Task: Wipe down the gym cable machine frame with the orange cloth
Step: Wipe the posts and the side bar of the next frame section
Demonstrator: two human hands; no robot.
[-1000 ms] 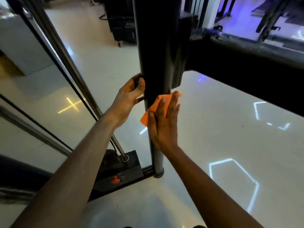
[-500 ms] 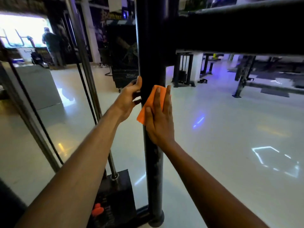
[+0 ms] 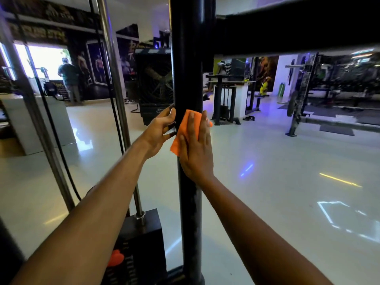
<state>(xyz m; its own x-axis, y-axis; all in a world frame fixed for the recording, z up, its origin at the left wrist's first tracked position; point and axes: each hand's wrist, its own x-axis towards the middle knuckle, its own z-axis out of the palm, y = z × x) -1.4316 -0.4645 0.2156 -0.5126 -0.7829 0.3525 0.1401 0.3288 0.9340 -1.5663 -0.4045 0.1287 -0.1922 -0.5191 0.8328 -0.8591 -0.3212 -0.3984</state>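
Meanwhile, slid the orange cloth higher up the black upright post under flat right-hand fingers, left hand gripping alongside, leaving upper frame probably unwiped.

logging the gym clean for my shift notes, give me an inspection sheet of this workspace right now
surface: glossy pale floor, light reflections on it
job's things: crumpled orange cloth pressed flat against the black round upright post of the cable machine frame
clutter: black weight stack with an orange mark at the post's foot
grips: left hand holds the post's edge; right hand, fingers straight, presses the cloth
cables: black cable running beside the chrome guide rod
surroundings: large black fan behind, racks at right, a person standing by the bright doorway
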